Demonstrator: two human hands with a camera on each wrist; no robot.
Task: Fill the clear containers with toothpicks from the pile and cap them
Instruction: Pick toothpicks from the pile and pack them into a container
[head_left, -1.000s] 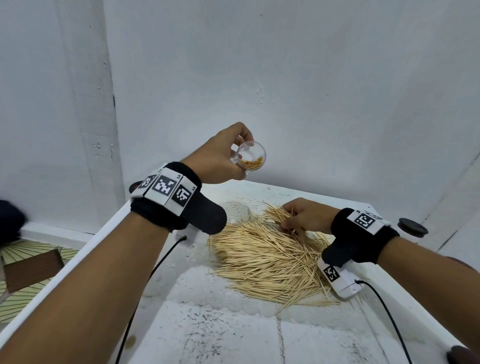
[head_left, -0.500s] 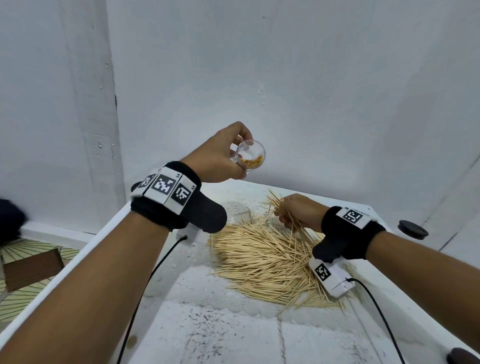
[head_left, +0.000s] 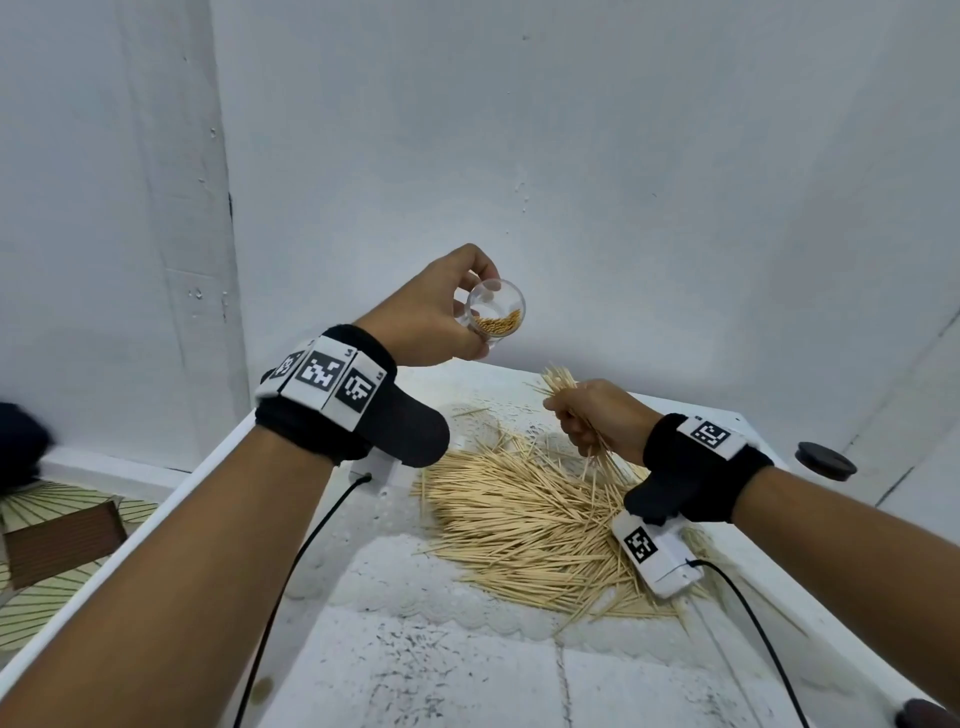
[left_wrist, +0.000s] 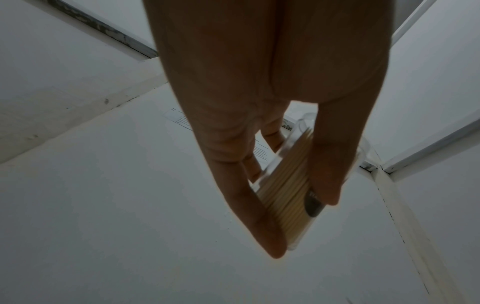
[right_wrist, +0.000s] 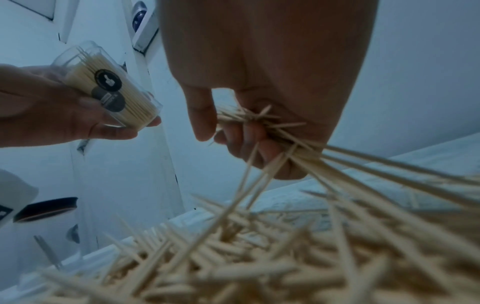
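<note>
Toothpicks lifted from the pile, container held ready

We see the clear round plastic container (head_left: 495, 314), partly filled with pale wooden toothpicks, raised above the far end of the white desk (head_left: 426, 670) and tilted with its open mouth toward us; our left hand (head_left: 436, 317) grips it around the body, thumb and fingers curled on its wall. Below and to the right, our right hand (head_left: 597, 418) is clenched on a bundle of toothpicks (head_left: 560, 382) just above the loose pile of toothpicks (head_left: 524, 525) on the desk. A black round lid (head_left: 825, 460) lies at the desk's right edge
</note>
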